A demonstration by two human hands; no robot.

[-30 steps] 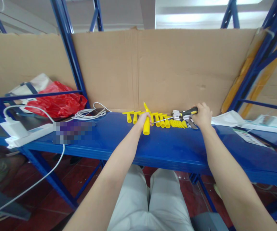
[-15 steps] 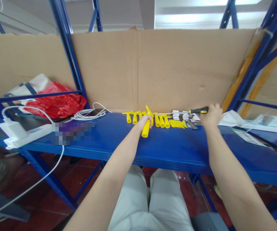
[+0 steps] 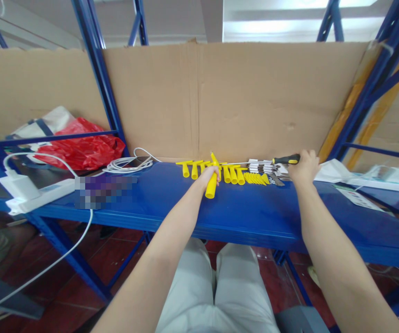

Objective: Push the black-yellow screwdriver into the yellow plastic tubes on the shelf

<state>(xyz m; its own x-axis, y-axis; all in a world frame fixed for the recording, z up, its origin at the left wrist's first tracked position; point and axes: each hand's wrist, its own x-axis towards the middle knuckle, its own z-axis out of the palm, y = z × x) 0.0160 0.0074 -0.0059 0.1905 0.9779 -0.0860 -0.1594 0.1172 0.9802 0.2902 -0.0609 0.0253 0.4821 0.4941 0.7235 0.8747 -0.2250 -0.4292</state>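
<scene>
My left hand point(image 3: 209, 177) is closed around the handle of a yellow plastic scraper point(image 3: 211, 190), held above the shelf with its round hollow end toward me. In my closed right hand point(image 3: 305, 167) is a screwdriver point(image 3: 285, 159) with a black and yellow handle. Its long thin shaft points left and reaches the scraper's head; whether the tip touches a screw is too small to tell. Behind and beside my left hand several more yellow scrapers point(image 3: 233, 175) lie in a row. Small yellow wedge-shaped pieces point(image 3: 254, 178) lie right of them, near metal blades point(image 3: 277, 179).
A cardboard panel point(image 3: 254, 101) stands behind the blue shelf point(image 3: 248, 208). To the left are a coiled white cable point(image 3: 126, 164), a red plastic bag point(image 3: 81, 145) and a white power strip point(image 3: 46, 194). White packaging point(image 3: 334, 171) lies at the right, beside blue uprights.
The scraper in my left hand has shifted very slightly to the right. My right hand and the screwdriver stay almost where they were.
</scene>
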